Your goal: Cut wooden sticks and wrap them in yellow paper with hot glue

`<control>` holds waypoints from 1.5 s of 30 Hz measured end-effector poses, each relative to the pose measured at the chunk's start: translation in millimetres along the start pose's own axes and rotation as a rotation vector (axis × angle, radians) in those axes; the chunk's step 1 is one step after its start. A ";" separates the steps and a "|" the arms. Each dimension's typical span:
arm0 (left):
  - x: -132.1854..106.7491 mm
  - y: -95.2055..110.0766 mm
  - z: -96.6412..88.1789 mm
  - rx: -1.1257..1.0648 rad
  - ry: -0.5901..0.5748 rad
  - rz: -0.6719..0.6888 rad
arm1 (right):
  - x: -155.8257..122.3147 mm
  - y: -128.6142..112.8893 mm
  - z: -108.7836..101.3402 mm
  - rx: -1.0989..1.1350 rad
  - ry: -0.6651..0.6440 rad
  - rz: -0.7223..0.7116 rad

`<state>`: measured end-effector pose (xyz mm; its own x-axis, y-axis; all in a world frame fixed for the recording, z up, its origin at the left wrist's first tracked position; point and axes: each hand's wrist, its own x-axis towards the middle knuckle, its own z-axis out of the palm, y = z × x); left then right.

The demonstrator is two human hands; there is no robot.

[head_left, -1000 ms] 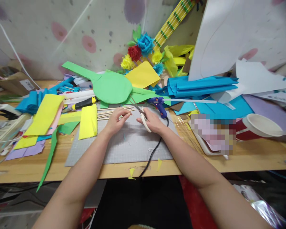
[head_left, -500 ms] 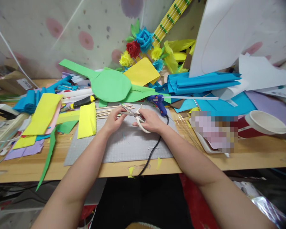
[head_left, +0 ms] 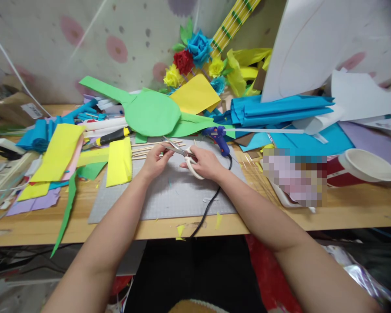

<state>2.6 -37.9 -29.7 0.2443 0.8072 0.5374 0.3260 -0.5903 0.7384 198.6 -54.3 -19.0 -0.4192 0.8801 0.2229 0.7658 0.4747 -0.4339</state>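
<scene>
On my feed the right hand (head_left: 207, 163) had its fingers wrapped round the scissors (head_left: 187, 153), left of the glue gun (head_left: 219, 141), but I couldn't tell whether the left hand (head_left: 155, 163), bent by the blades (head_left: 179, 150), pinched anything.

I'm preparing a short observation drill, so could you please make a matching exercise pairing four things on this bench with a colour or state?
Things:
1. Scissors
2. Glue gun
3. Cup
4. Utility knife

Descriptions:
A. Red and white
B. Black and yellow
C. Held in the right hand
D. Blue, with a black cord

Pairs: 1-C, 2-D, 3-A, 4-B
</scene>
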 end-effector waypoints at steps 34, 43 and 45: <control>2.0 9.0 -3.0 0.039 -0.004 -0.022 | -1.3 -4.6 0.1 0.039 -0.042 0.061; 2.3 5.2 -4.9 0.113 -0.008 -0.019 | -0.3 -3.4 2.4 -0.070 0.032 0.098; 2.3 5.7 -4.9 0.110 -0.024 -0.020 | -0.2 -2.3 1.5 -0.044 0.033 0.120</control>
<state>0.6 -39.5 -22.3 0.2579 0.8193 0.5122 0.4289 -0.5721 0.6992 196.3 -55.6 -19.3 -0.3078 0.9301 0.2004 0.8304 0.3655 -0.4206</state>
